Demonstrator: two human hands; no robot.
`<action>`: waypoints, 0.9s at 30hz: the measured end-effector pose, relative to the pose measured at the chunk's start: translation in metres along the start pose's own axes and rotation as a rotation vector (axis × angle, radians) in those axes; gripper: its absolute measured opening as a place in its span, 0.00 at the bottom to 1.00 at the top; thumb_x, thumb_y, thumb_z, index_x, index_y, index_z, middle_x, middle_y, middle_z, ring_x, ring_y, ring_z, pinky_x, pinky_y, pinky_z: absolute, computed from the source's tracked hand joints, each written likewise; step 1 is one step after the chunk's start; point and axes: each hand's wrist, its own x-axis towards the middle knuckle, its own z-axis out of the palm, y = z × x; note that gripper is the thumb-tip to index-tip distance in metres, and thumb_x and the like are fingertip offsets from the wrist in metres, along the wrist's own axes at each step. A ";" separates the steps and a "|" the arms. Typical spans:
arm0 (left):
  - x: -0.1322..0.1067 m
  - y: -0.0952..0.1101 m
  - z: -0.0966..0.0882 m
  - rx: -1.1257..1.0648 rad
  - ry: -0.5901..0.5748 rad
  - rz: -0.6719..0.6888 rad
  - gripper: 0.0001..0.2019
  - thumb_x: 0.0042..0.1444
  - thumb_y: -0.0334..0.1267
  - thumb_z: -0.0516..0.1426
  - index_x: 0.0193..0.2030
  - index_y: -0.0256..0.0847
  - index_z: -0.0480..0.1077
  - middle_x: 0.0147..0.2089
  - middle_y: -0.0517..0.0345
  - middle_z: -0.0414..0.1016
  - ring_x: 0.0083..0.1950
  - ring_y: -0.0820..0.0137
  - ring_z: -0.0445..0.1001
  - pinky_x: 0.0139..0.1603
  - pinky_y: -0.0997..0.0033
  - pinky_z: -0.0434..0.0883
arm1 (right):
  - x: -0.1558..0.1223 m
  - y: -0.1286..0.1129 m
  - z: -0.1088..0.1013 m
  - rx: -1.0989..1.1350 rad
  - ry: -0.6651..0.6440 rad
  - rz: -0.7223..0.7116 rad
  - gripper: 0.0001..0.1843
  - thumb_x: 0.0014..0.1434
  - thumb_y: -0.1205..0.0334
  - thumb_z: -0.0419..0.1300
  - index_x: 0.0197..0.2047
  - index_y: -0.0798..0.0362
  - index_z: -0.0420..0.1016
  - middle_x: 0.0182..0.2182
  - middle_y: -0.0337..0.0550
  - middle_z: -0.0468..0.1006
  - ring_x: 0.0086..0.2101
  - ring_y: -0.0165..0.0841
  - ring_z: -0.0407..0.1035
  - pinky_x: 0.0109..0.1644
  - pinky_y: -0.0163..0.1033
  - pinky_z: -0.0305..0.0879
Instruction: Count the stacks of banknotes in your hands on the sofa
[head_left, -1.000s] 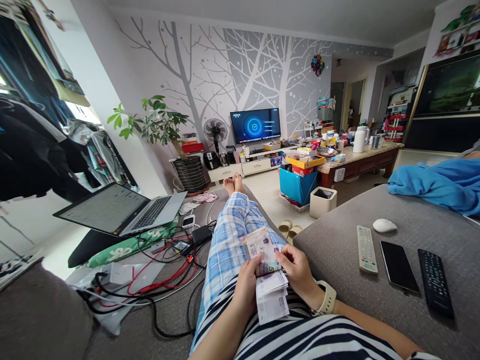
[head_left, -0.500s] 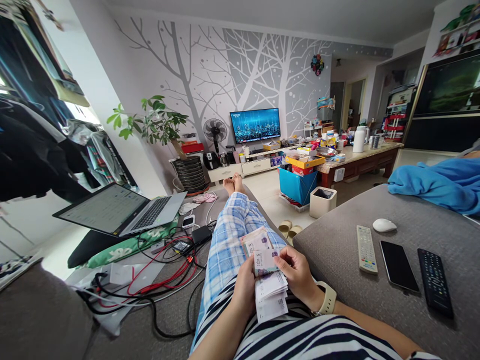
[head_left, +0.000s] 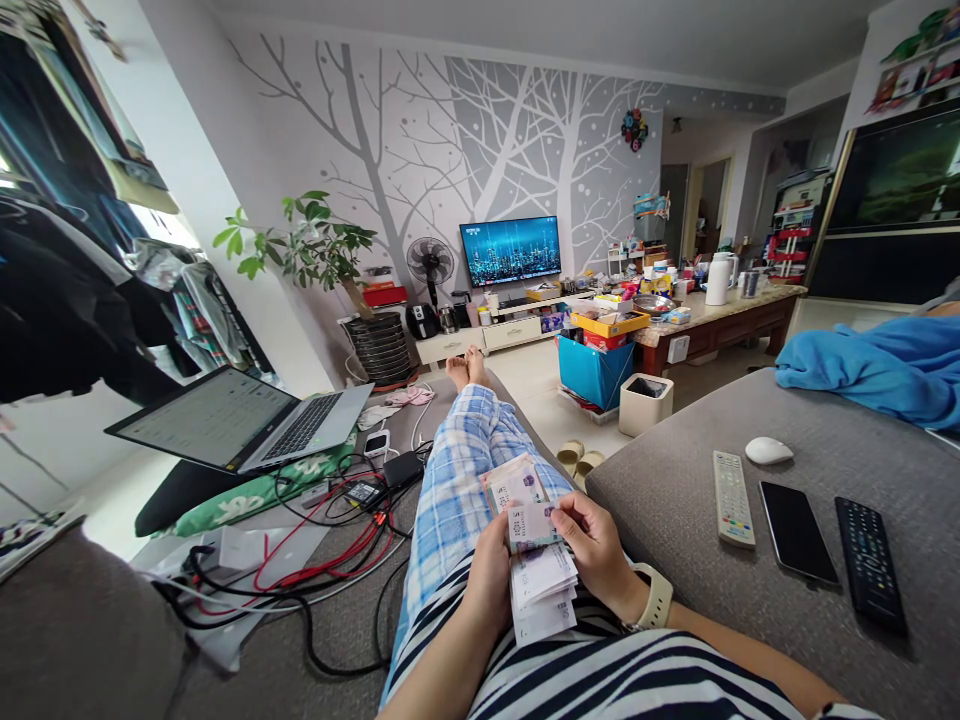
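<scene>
In the head view a wad of banknotes [head_left: 541, 605] is between my hands, above my lap. My left hand [head_left: 489, 565] is closed around its left side. My right hand [head_left: 596, 545] pinches the right edge of the upper note, thumb on top; this wrist wears a pale watch [head_left: 654, 597]. Pinkish notes [head_left: 516, 482] stick out at the far end, over the plaid trousers [head_left: 457, 480]. Nearer to me, the lower ends fan out in uneven layers over the striped shirt. My left fingers are mostly hidden behind the wad.
On my left lie an open laptop [head_left: 307, 425], tangled cables [head_left: 367, 540] and a black adapter [head_left: 403, 470]. To the right, a pale remote [head_left: 732, 500], a phone [head_left: 799, 532], a black remote [head_left: 870, 565] and a white mouse [head_left: 769, 451] rest on the sofa [head_left: 675, 500].
My right thumb and fingers have shifted slightly right along the upper note's edge. The lower ends of the notes have moved a touch. My left hand stays in place.
</scene>
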 end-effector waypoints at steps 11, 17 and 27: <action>-0.007 0.005 0.003 0.033 -0.027 0.011 0.10 0.55 0.37 0.58 0.37 0.31 0.76 0.33 0.48 0.82 0.38 0.59 0.81 0.43 0.65 0.76 | -0.001 -0.001 0.000 0.021 0.011 -0.029 0.17 0.65 0.50 0.54 0.30 0.53 0.70 0.24 0.38 0.69 0.26 0.31 0.61 0.30 0.35 0.57; -0.006 0.005 0.003 -0.045 -0.026 -0.048 0.09 0.54 0.37 0.59 0.39 0.33 0.76 0.34 0.48 0.82 0.39 0.57 0.81 0.41 0.63 0.77 | 0.000 -0.001 0.000 0.010 -0.002 -0.021 0.19 0.65 0.48 0.53 0.30 0.53 0.69 0.23 0.38 0.67 0.25 0.31 0.60 0.29 0.35 0.56; 0.000 0.002 0.002 -0.089 -0.036 -0.079 0.13 0.59 0.36 0.54 0.45 0.30 0.74 0.38 0.42 0.83 0.45 0.57 0.81 0.48 0.61 0.76 | 0.000 -0.003 0.000 0.075 -0.035 0.007 0.23 0.65 0.43 0.51 0.29 0.52 0.71 0.19 0.37 0.69 0.21 0.30 0.61 0.28 0.35 0.58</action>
